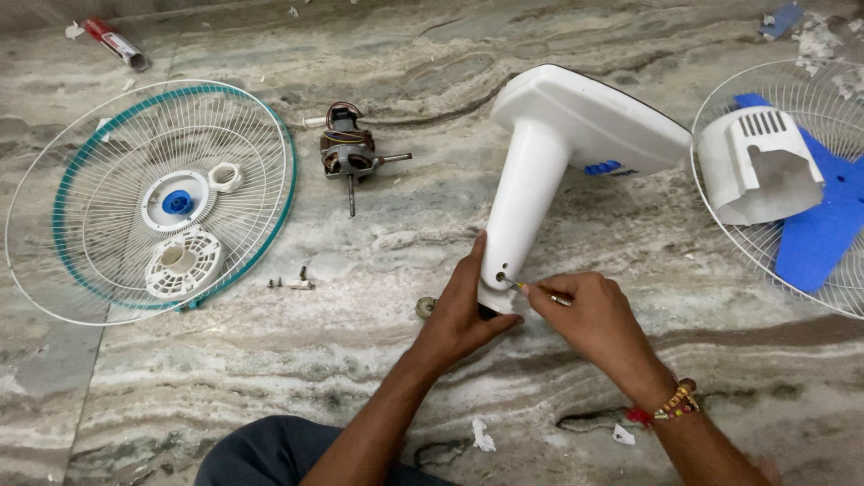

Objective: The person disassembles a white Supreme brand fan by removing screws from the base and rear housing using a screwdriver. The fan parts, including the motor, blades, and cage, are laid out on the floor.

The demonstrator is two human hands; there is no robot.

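A white fan stand with its base lies tilted on the marble floor, the neck pointing toward me. My left hand grips the lower end of the neck. My right hand holds a small screwdriver whose tip is at a hole near the neck's end. A thread bracelet sits on my right wrist.
A white and teal fan grille lies at left with plastic caps on it. A bare motor rests at centre top, small screws below it. At right, another grille bears a white motor cover and blue blade. A tube lies top left.
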